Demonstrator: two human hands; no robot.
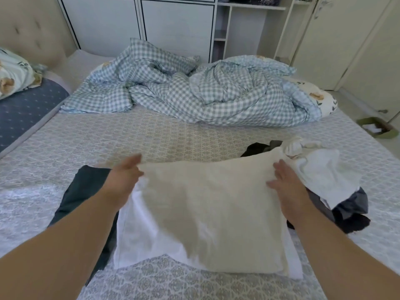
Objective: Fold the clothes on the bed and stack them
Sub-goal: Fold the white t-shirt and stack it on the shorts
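Two hands work one cream garment [207, 213]. The left hand [125, 176] pinches its far left corner; the right hand [285, 180] lies flat on its right edge, fingers straight. The cream piece, folded to a rough square, rests on a white garment [138, 234] over a dark one [86, 191]. Right of it lies a loose pile of clothes [324, 176] on the bed [151, 135].

Soft even daylight, faint shadows, wide-angle edge bending, slight blur
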